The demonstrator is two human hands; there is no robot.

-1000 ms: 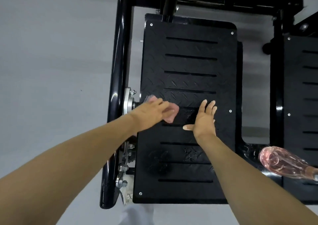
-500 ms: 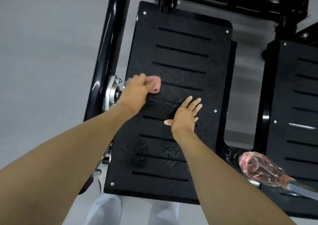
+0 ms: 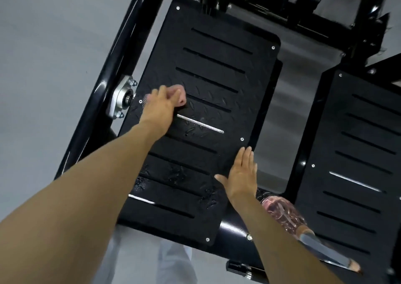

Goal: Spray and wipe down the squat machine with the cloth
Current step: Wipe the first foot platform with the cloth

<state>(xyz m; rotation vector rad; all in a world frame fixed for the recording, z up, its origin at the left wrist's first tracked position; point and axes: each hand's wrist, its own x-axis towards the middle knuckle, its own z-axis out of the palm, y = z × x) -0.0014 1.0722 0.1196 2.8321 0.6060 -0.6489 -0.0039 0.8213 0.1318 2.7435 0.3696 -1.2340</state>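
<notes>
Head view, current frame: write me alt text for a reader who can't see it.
A person's left hand grips a pink cloth against the black slotted foot plate of a squat machine, seen from above. The right hand lies flat at the plate's right edge, and a spray bottle of pink liquid lies lower right.

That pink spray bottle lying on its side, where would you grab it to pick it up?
Probably round the narrow grey neck of the spray bottle, coming from above with the open right hand, the nearer one. The bottle lies on its side, so its top is exposed, and the neck is slimmer than the rounded pink body.
</notes>
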